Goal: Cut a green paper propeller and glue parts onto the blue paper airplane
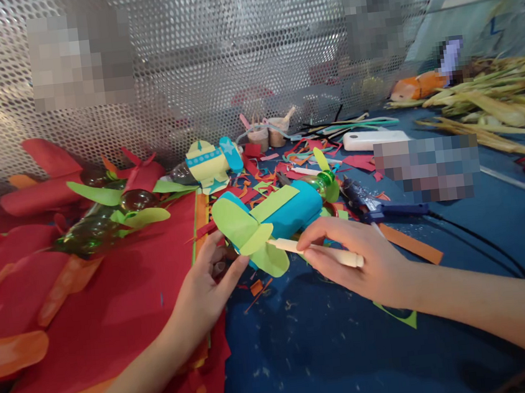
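Note:
A toy airplane point(288, 211) with a blue paper body, lime-green paper tail pieces and a green bottle-neck nose with a propeller lies in front of me. My left hand point(214, 270) grips its tail end from the left, fingers partly hidden behind the green paper. In my right hand point(357, 252) is a slim cream-coloured marker point(344, 257), pinched between thumb and fingers. The marker's tip reaches the green tail piece point(271, 255); whether it touches I cannot tell for sure.
Red paper sheets point(129, 310) and red bottle planes point(143, 178) cover the left. Paper scraps lie behind the airplane. A blue glue gun point(395, 209) with a black cord rests at right. Also there are a yellow-and-blue plane point(207, 160), a white case point(373, 140) and dried husks point(496, 100).

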